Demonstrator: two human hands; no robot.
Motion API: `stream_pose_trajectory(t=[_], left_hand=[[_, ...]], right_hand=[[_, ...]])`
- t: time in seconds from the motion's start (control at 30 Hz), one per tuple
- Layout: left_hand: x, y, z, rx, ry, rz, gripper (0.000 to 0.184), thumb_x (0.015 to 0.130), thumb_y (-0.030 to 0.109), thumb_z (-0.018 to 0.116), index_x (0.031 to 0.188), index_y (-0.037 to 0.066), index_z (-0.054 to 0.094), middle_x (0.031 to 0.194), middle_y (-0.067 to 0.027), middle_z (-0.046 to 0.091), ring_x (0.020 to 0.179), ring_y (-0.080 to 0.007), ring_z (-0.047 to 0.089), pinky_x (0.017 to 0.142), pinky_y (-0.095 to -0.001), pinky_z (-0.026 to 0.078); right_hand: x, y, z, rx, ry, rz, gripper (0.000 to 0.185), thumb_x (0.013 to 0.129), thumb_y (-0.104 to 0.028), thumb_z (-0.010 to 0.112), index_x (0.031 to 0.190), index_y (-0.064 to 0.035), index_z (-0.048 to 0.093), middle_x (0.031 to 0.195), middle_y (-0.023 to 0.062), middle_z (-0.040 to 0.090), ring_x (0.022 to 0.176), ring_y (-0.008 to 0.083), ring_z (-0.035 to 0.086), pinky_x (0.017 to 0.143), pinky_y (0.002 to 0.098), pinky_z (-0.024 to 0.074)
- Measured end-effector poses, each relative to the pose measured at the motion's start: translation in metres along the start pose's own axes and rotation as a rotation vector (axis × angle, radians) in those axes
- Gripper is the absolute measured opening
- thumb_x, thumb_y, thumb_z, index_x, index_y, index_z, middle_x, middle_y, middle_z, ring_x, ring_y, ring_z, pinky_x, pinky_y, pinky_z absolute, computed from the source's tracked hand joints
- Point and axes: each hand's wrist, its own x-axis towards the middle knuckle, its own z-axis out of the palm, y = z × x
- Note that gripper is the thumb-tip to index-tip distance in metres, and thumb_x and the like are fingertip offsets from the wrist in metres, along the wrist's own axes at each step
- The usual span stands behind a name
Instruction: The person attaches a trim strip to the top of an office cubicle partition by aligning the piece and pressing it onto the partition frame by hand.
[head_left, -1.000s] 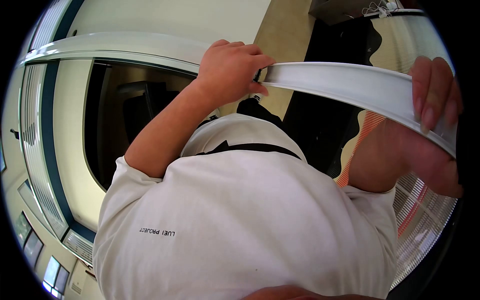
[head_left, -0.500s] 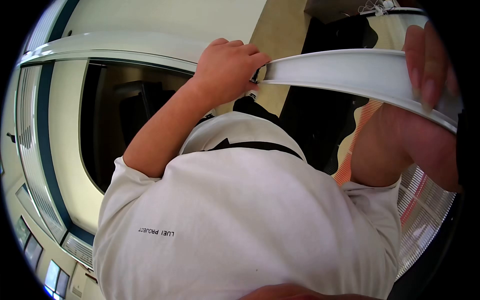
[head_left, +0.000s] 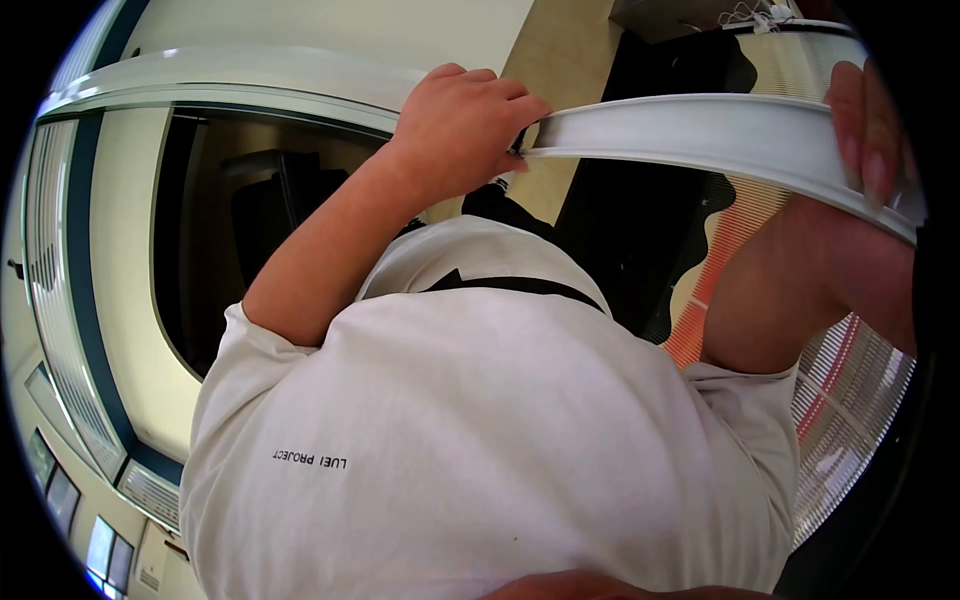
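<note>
A long white channel-like strip (head_left: 690, 128) with raised edges runs between my two hands, curved by the wide lens. My left hand (head_left: 468, 125) is closed round its near-left end, fingers bent over it, with a small dark piece showing beside the fingertips. Towards the right edge of the view, my right hand (head_left: 868, 135) lies over the strip with its fingers curled across the top edge. Its thumb and palm are mostly hidden behind the strip and the dark border. The strip is held up in front of my body.
A white table or counter (head_left: 320, 45) with a pale edge rail lies at upper left, with a dark chair (head_left: 285, 190) beneath. On the right are a black wavy-edged panel (head_left: 630, 230) and ribbed translucent sheets (head_left: 850, 430). White cables (head_left: 755, 15) lie at the top right.
The view has shifted slightly. Both hands and the strip sit a little higher and further right in the picture, with the same hold on the strip.
</note>
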Motion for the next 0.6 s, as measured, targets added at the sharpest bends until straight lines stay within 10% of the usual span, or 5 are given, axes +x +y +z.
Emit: stream_pose_trajectory(t=[0.6], left_hand=[[-0.003,0.003,0.005,0.014,-0.021,-0.018,0.055,0.081,0.035,0.089,0.131,0.024,0.070,0.119,0.0045,0.073,0.113,-0.0189,0.068,0.100,-0.0383,0.048]], right_hand=[[-0.009,-0.001,-0.004,-0.010,-0.003,-0.011,0.035,0.089,-0.037,0.062,0.117,-0.0168,0.056,0.082,0.0038,0.053,0.058,0.0157,0.053,0.058,0.0314,0.0462]])
